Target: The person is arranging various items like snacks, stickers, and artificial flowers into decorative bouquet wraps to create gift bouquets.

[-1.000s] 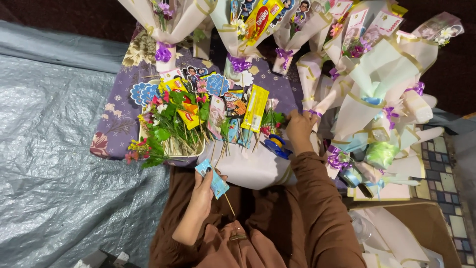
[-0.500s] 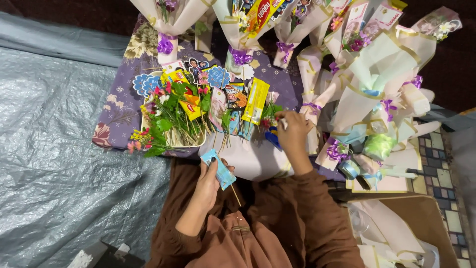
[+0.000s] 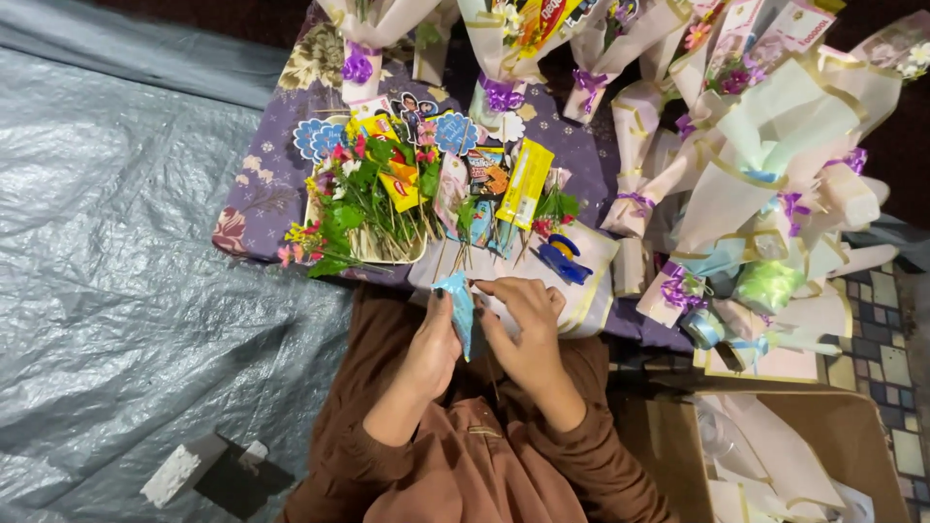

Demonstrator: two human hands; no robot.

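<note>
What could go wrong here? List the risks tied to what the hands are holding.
1. Both the left hand and the right hand pinch the small blue packet on a stick above the lap; it might slip and drop onto the brown clothing.
2. The thin stick looks easy to bend or snap.
3. The blue tape dispenser lies close by and could get knocked.

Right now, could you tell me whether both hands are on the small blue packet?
Yes, the left hand and the right hand both grip the small blue packet, held between them over the lap.
</note>
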